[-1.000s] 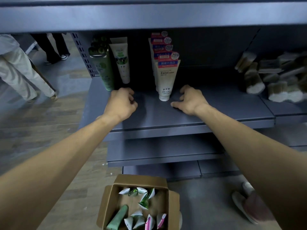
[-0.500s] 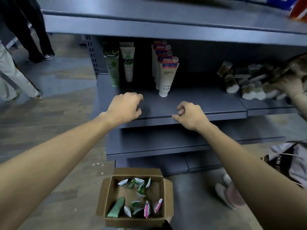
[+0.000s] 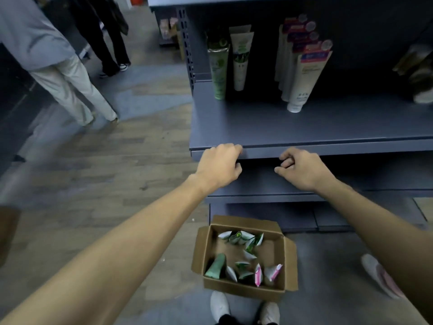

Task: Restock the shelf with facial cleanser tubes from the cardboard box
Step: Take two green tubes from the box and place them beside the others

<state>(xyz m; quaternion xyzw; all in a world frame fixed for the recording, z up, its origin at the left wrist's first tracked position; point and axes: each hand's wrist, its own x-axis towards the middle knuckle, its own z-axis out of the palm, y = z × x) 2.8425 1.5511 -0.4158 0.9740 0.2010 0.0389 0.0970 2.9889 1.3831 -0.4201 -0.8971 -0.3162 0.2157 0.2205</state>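
Neither hand holds anything: left hand (image 3: pixel 219 166) has fingers curled loosely, knuckles at the front lip of the shelf (image 3: pixel 304 127), contact unclear; right hand (image 3: pixel 301 168) also loosely curled, empty, just below and in front of that lip, not touching it as far as visible. Both forearms reach in from the bottom corners. Cardboard box (image 3: pixel 289 263) sits open on the floor below the hands, flaps out, directly in front of the lower shelves. Inside: loose tubes (image 3: pixel 243 239) lying jumbled, white-and-green ones toward the back and middle, one solid green tube (image 3: pixel 215 266) at front left, two pink-and-white tubes (image 3: pixel 257 274) at front right. On the shelf, standing cap down: a green tube (image 3: pixel 219 71) and a white tube with green print (image 3: pixel 240 62) at left, side by side; further right a row of cream tubes with red-blue tops (image 3: pixel 302 73), lined front to back. Blurry brownish items (image 3: pixel 419 73) at the far right of the shelf, cannot identify. Wearer's white shoes (image 3: pixel 219 303) just behind the box. Another white-pink shoe (image 3: pixel 379 275) at right. Two bystanders' legs (image 3: pixel 77 87) on the wooden floor (image 3: pixel 93 160), upper left.
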